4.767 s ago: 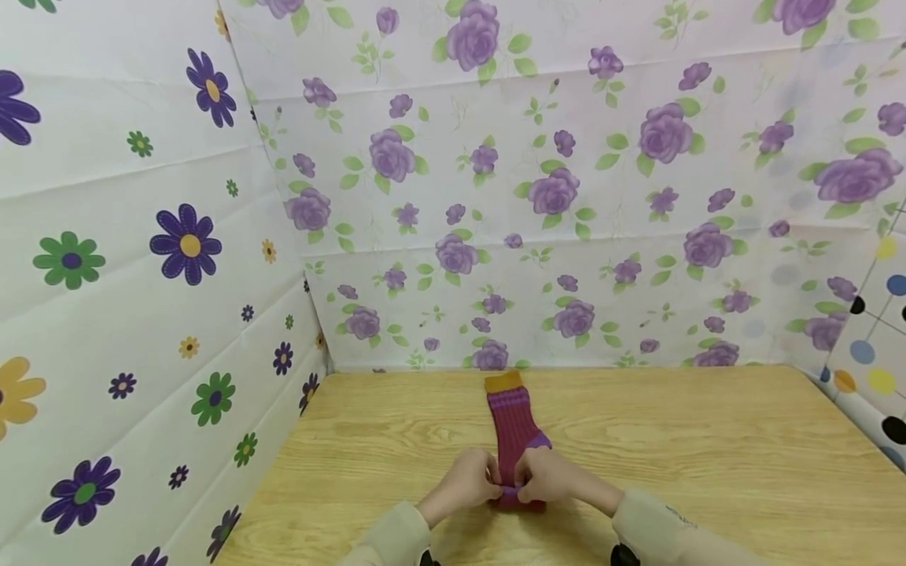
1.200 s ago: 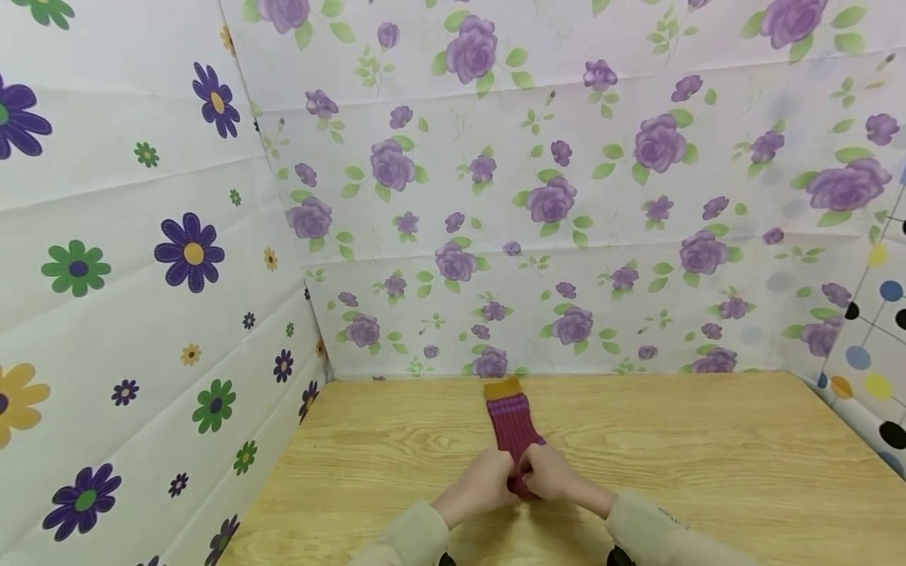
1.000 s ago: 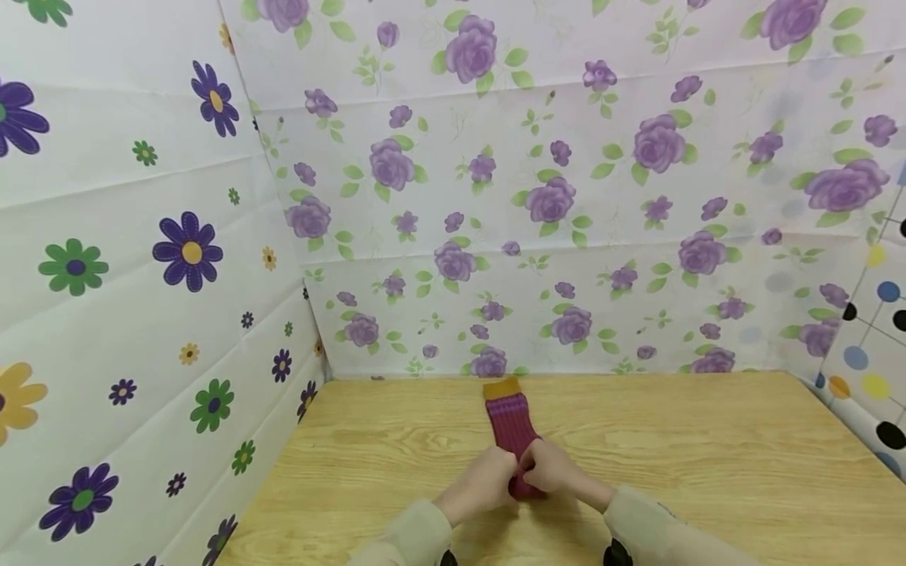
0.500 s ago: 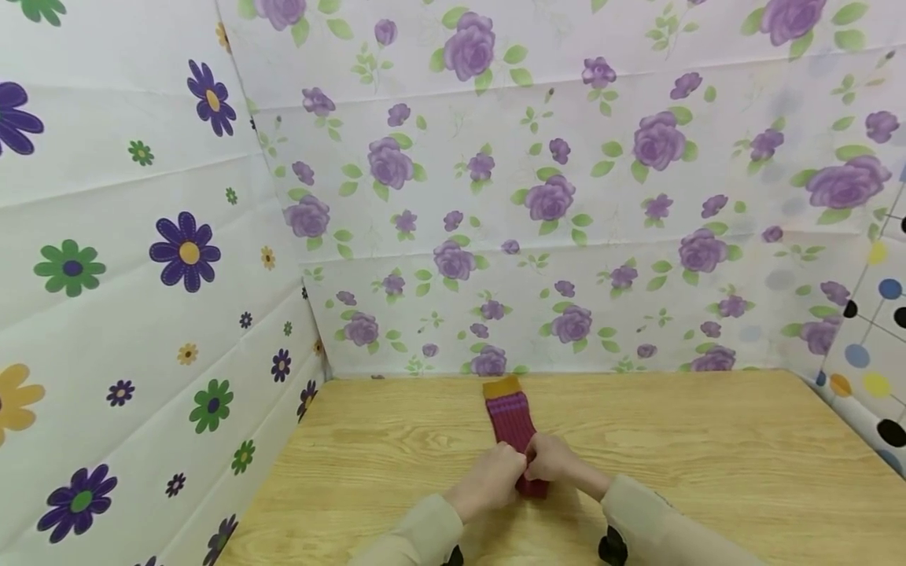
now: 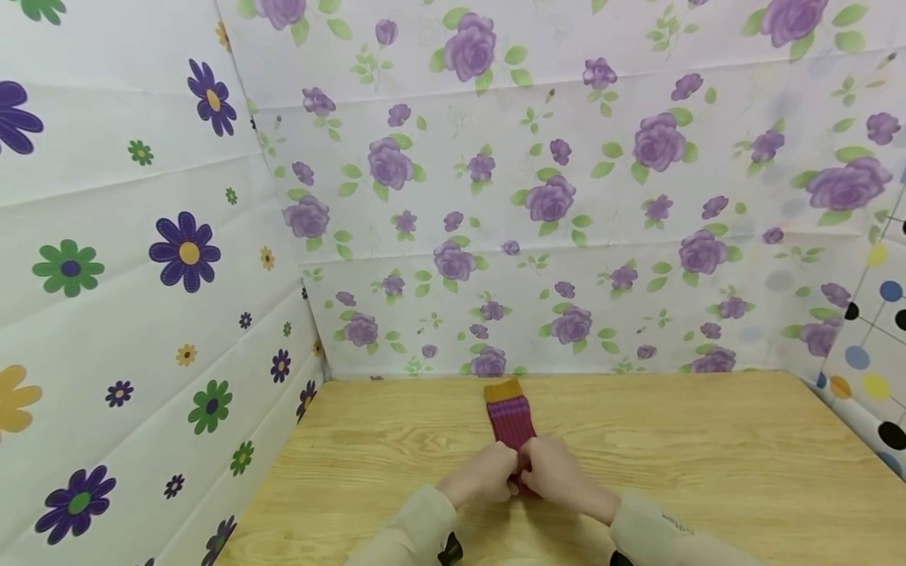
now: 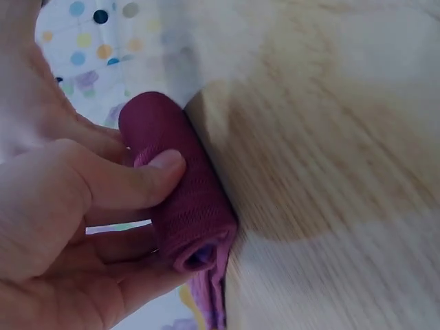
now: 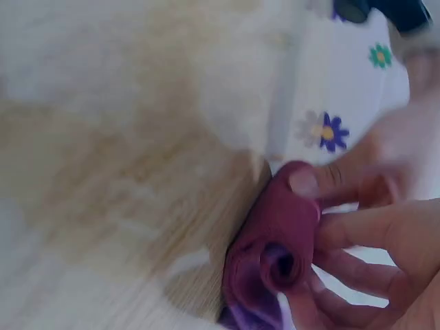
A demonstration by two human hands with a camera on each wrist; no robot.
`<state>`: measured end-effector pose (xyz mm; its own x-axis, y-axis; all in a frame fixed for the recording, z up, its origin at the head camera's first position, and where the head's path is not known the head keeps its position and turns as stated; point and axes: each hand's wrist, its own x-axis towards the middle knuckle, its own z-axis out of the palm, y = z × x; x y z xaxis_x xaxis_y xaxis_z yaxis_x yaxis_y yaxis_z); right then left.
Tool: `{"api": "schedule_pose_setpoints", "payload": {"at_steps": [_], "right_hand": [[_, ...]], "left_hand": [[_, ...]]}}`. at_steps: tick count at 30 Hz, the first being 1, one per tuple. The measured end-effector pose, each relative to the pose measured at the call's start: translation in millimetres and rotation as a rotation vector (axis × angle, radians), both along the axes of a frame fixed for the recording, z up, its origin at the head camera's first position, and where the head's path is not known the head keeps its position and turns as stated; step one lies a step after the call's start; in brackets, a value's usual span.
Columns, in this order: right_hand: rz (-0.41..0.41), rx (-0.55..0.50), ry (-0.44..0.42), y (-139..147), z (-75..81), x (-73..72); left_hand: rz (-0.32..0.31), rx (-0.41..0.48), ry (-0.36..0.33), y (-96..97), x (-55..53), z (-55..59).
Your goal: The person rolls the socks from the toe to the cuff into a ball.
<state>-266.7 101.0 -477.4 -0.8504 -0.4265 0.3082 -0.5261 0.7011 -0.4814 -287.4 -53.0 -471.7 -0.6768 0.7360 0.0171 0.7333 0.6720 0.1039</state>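
Note:
A ribbed maroon sock [image 5: 513, 423] with a mustard cuff [image 5: 503, 390] and purple stripes lies lengthwise on the wooden table. Its near part is wound into a tight roll, maroon outside with purple showing in the spiral end [image 7: 280, 267]. My left hand [image 5: 488, 472] grips the roll [image 6: 182, 179], thumb on the near side and fingers curled behind. Beside it, my right hand [image 5: 559, 474] has its fingers [image 7: 350, 271] curled round the other end of the roll. In the head view the hands hide most of the roll and the sock's heel.
The wooden table top [image 5: 672, 440] extends to both sides of the sock. A sheet with purple roses [image 5: 552, 200] hangs behind its far edge. Flower-printed sheeting [image 5: 187, 251] stands along the left, and dotted sheeting [image 5: 867, 358] along the right.
Several seconds ago both hands pinched a small fold at the near end, with the purple heel in sight. Now that end is a thicker roll, and the hands sit slightly farther forward.

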Motion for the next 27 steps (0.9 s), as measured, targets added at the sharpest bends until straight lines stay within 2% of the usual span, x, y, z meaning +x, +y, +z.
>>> {"api": "schedule_pose_setpoints", "payload": {"at_steps": [3, 6, 8, 11, 15, 20, 24, 27], "right_hand": [[0.09, 0.117, 0.107, -3.4, 0.4, 4.7], [0.171, 0.216, 0.165, -5.5, 0.7, 7.0], [0.189, 0.277, 0.166, -6.3, 0.9, 7.9], [0.196, 0.333, 0.118, -6.7, 0.2, 9.2], [0.185, 0.344, 0.048, -8.0, -2.1, 12.5], [0.179, 0.331, 0.067, -7.5, -4.8, 11.4], [0.204, 0.287, 0.081, -4.7, -6.1, 8.0], [0.208, 0.226, 0.049, -3.6, -5.0, 8.5]], "left_hand": [[0.001, 0.052, -0.124, -5.6, -5.0, 1.3], [-0.005, 0.062, -0.24, -10.6, -10.6, 2.8], [-0.012, 0.054, -0.309, -12.6, -13.9, 4.0], [-0.025, 0.033, -0.389, -12.9, -16.9, 7.0], [-0.014, 0.0, -0.42, -9.5, -17.9, 11.6], [0.024, -0.033, -0.399, -5.4, -15.5, 19.8], [0.062, -0.026, -0.427, -2.7, -12.9, 23.3], [0.098, -0.038, -0.442, -0.6, -12.3, 22.5]]}}
